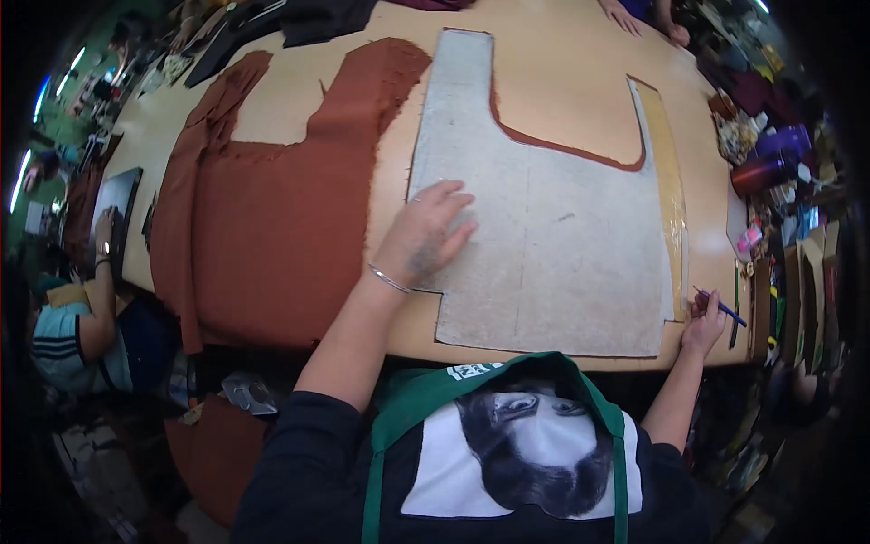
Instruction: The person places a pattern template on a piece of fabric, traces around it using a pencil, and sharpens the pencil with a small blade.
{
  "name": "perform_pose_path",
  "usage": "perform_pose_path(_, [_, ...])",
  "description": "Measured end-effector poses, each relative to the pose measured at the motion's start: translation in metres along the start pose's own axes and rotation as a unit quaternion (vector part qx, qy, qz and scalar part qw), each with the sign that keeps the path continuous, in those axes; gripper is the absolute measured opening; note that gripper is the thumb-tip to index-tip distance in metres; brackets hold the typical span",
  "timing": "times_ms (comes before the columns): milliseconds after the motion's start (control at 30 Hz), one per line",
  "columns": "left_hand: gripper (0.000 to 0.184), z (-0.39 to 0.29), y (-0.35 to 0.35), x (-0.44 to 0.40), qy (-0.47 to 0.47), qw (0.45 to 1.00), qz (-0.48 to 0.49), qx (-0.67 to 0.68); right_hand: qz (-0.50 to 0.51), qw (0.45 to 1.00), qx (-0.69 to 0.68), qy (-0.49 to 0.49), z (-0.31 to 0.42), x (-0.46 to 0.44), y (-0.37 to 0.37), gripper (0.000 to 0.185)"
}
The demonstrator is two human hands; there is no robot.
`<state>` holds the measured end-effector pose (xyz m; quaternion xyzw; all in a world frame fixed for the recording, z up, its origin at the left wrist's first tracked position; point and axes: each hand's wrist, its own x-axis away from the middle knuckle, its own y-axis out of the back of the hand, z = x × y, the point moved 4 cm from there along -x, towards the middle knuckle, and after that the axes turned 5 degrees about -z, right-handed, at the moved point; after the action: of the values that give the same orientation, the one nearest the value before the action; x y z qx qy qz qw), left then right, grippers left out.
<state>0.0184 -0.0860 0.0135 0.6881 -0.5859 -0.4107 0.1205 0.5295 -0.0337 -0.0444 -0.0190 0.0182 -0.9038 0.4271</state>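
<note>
A large grey pattern piece [580, 245] with a deep U-shaped cutout lies flat on rust-brown fabric, whose edge shows along the cutout. Over its left edge is my left hand [426, 231], fingers apart and holding nothing; whether it presses on the piece I cannot tell. My right hand [702, 328] is by the table's front right edge, closed around a blue-purple pen [730, 314]. A strip of yellowish tape [669, 181] runs down the pattern's right side. To the left lies more rust-brown fabric [281, 218] with frayed edges and a similar cutout.
Dark cloth [326, 20] lies at the table's far edge. Another person's hands [625, 18] rest at the far right. At the left, a person's arm [101, 263] reaches toward a dark flat object [118, 195]. A purple container [781, 143] and clutter line the right side.
</note>
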Motion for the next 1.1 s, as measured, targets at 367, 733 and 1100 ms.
perform_pose_path(367, [0.051, -0.041, -0.025, 0.061, -0.012, 0.985, 0.143, -0.096, 0.429, 0.900, 0.064, 0.055, 0.054, 0.130, -0.226, 0.010])
perform_pose_path(733, [0.059, -0.034, -0.006, 0.093, 0.053, 0.981, 0.119, -0.146, 0.692, 0.665, 0.263, 0.094, 0.018, 0.294, -0.371, 0.018])
perform_pose_path(1100, [0.045, -0.030, 0.033, 0.051, 0.005, 0.990, 0.136, -0.041, 0.555, 0.821, 0.127, -0.049, 0.030, 0.219, -0.357, 0.018])
